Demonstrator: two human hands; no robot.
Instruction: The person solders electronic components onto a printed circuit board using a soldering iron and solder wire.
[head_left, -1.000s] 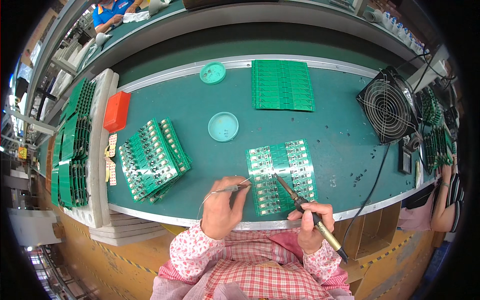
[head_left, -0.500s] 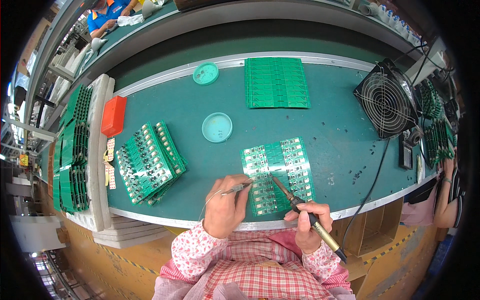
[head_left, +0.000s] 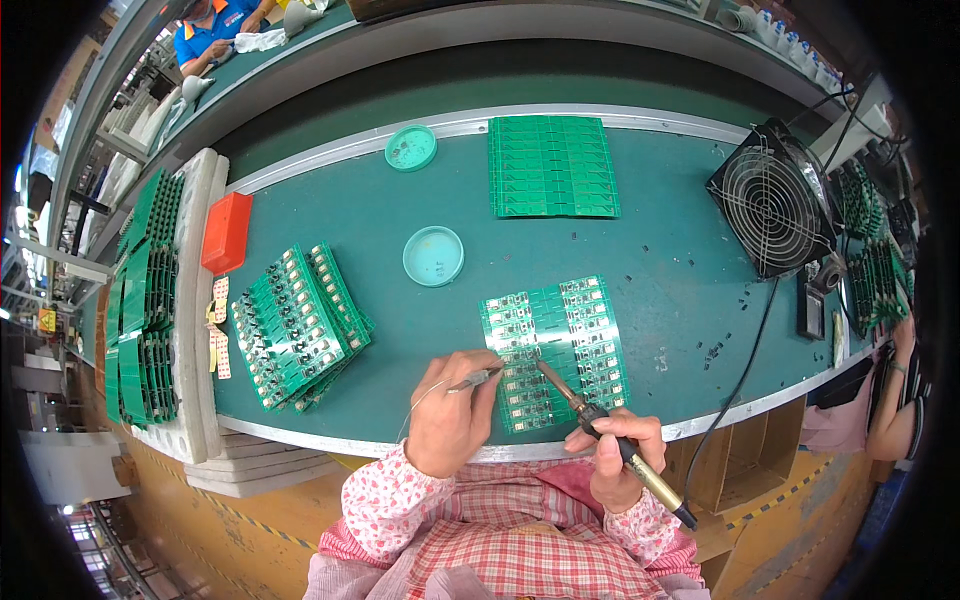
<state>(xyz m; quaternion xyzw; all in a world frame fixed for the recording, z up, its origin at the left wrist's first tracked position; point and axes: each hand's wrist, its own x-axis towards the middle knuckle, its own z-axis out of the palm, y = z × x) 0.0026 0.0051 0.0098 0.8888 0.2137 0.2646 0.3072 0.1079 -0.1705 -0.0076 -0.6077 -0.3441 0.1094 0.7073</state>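
A green circuit board panel (head_left: 552, 325) with rows of small white and black parts lies before me on the bench. My right hand (head_left: 620, 455) is closed around a soldering iron (head_left: 640, 468), whose tip touches or hovers just over the panel's left-middle rows. At the panel's left edge, my left hand (head_left: 447, 410) pinches metal tweezers (head_left: 474, 379) pointing toward the same rows. A thin pale wire (head_left: 412, 410) loops beside that hand. The tweezer tips are too small to make out clearly.
Stacked populated panels (head_left: 290, 330) lie left, near a red bin (head_left: 227, 232) and foam-held boards (head_left: 150, 300). Two round dishes (head_left: 433, 256) and bare panels (head_left: 553, 165) sit farther back. Right are a fan (head_left: 770, 205), a black cable (head_left: 735, 400) and scattered black chips (head_left: 712, 352). Other people work nearby.
The soldering iron's tip has shifted slightly toward me on the panel, and my right hand has moved a little with it. My left hand stays almost still.
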